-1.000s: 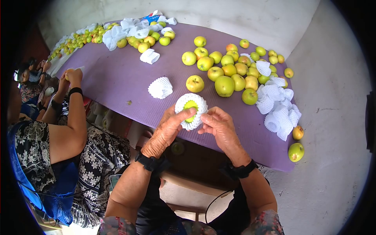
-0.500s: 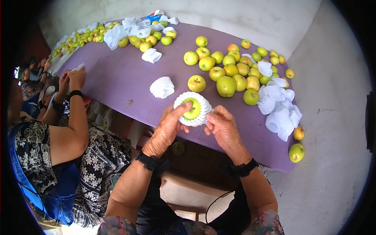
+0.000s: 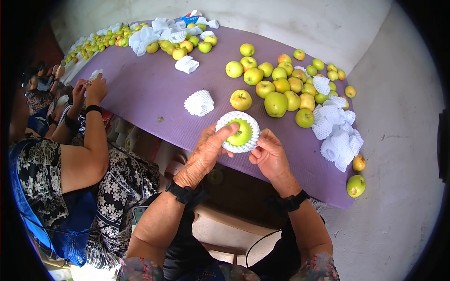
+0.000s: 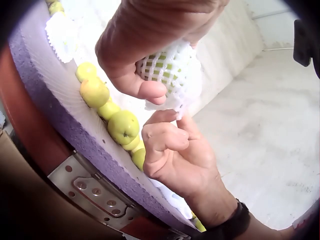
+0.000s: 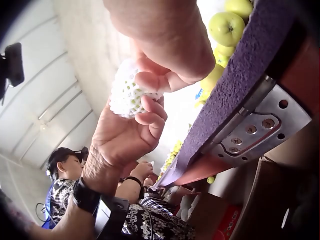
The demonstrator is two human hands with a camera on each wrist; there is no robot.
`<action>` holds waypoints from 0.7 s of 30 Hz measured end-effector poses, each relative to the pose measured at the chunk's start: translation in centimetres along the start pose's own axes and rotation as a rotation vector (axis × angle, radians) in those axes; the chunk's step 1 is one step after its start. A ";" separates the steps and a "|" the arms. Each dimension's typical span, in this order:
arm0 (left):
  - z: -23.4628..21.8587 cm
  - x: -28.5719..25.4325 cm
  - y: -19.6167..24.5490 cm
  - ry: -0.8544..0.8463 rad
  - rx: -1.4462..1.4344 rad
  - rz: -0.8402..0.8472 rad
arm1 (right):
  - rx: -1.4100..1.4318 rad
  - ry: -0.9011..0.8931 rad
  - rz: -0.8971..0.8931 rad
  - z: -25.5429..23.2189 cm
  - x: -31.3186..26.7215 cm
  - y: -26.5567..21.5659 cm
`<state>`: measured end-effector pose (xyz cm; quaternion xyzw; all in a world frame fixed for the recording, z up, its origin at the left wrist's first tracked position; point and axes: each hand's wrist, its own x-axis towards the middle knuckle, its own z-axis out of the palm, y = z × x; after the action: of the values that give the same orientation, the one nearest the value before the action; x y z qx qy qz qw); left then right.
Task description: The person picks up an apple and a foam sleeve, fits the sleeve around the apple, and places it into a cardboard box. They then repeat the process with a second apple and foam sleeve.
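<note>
My left hand holds a green apple wrapped in a white foam net sleeve, thumb lying across the apple's bare face. From the other side my right hand pinches the sleeve's edge between thumb and forefinger. In the left wrist view the sleeve's mesh stretches over the apple, its loose end at the right fingertips. Just beyond the hands, a foam-covered bundle and a bare yellow-green apple rest on the purple tabletop.
Several loose apples cover the right part of the table, beside a heap of empty foam sleeves. More apples and sleeves lie at the far left. To the left sits another person, hands over the table. A wall borders the right.
The wrapped apple has turned in my hands, and more of its green face shows inside the sleeve's opening. My right fingers stay at the sleeve's edge.
</note>
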<state>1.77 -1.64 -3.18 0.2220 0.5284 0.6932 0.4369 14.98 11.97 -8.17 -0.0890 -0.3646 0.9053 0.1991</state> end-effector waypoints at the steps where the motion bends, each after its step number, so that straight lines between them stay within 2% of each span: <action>1: 0.0 0.0 0.0 -0.019 0.014 -0.010 | 0.008 -0.003 -0.007 -0.2 0.1 0.1; 5: 0.3 -0.1 0.0 -0.016 -0.015 -0.013 | -0.031 0.066 -0.031 0.3 -0.1 0.1; 8: 0.3 0.1 0.0 0.021 -0.027 -0.019 | -0.433 0.132 -0.188 0.8 -0.6 0.4; 11: 0.1 0.2 -0.1 0.050 -0.016 -0.037 | -0.738 0.250 -0.495 1.9 -0.7 0.5; 12: 0.0 0.3 -0.2 0.059 -0.007 -0.041 | -0.789 0.236 -0.487 2.6 -1.2 -0.5; 15: -0.2 0.3 -0.2 0.043 0.045 -0.064 | -1.199 0.097 -0.729 2.6 -1.4 -1.4; 18: 0.1 -0.2 0.1 -0.015 0.094 -0.067 | -1.269 0.000 -0.756 3.8 -1.4 -0.9; 21: 0.5 -0.4 -0.4 -0.107 0.107 -0.049 | -1.158 -0.037 -0.621 2.8 -0.8 0.3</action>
<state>2.51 -1.73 -3.28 0.2686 0.5460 0.6403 0.4687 14.79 9.66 -6.42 -0.0569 -0.8048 0.4647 0.3648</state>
